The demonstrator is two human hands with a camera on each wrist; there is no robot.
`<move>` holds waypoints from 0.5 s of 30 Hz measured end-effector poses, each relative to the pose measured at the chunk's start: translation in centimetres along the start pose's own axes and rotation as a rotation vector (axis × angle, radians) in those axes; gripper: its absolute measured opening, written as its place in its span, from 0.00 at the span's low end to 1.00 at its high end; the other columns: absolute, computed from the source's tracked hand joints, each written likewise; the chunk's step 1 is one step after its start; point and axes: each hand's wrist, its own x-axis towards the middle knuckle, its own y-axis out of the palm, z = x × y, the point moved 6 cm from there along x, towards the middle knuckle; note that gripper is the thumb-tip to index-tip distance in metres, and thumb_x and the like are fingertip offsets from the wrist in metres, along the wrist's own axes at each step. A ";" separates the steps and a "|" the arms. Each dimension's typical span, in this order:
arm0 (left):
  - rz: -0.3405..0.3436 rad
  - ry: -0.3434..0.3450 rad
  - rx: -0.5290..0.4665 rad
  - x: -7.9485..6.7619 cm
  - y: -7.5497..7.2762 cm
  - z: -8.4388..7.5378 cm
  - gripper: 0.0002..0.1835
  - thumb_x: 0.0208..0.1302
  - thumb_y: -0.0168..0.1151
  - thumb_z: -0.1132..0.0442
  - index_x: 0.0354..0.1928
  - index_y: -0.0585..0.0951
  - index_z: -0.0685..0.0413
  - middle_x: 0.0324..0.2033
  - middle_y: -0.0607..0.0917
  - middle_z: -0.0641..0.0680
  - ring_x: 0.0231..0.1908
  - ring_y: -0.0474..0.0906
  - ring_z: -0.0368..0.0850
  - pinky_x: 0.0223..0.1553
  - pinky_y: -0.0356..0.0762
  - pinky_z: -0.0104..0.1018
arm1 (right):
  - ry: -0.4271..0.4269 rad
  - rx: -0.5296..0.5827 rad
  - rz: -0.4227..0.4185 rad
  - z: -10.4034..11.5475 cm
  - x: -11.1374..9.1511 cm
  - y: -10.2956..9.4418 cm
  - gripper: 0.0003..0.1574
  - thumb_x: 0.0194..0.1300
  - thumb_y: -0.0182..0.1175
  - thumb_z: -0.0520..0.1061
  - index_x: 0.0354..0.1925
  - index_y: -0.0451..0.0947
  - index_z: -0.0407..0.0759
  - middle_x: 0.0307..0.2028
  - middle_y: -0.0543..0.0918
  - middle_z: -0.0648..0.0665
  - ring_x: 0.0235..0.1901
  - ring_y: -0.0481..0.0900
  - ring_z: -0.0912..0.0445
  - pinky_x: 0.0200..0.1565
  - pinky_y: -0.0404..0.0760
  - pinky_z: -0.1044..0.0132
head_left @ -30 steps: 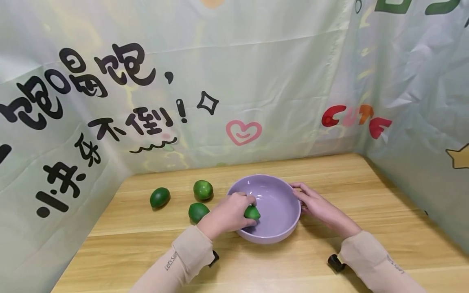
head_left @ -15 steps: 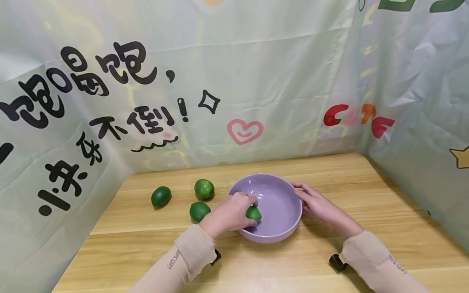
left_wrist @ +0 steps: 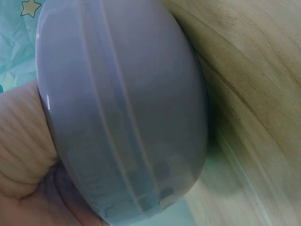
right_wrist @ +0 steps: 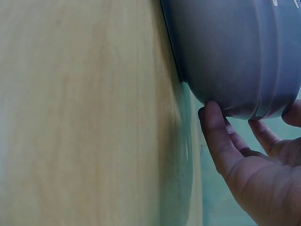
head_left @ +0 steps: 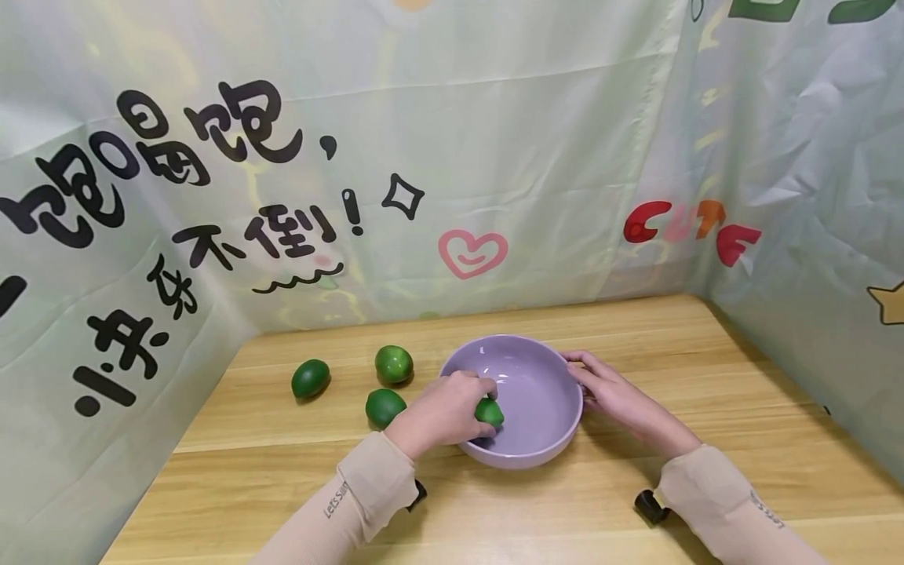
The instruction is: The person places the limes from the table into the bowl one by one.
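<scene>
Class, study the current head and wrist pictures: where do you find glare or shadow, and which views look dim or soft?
Head view: bright, fairly sharp, glare spots inside the purple bowl, soft shadow under the leftmost lime; left wrist view: dim, hazy, a white glint near the bowl's rim; right wrist view: bluish, dim bowl, wood grain on the table soft.

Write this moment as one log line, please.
left hand: holds green fruit inside purple bowl | right hand: touches bowl's outside | three more green fruits: on table

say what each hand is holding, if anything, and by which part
The left hand grips a green fruit by its near and far sides; the right hand holds the purple bowl by its right side.
</scene>
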 end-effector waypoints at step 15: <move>-0.020 0.030 0.014 -0.3 -0.2 -0.1 0.23 0.65 0.78 0.45 0.56 0.86 0.46 0.48 0.88 0.48 0.44 0.79 0.39 0.46 0.81 0.35 | 0.002 -0.001 -0.002 0.0 0.1 0.0 0.35 0.89 0.41 0.56 0.81 0.56 0.37 0.79 0.62 0.27 0.75 0.70 0.39 0.69 0.77 0.56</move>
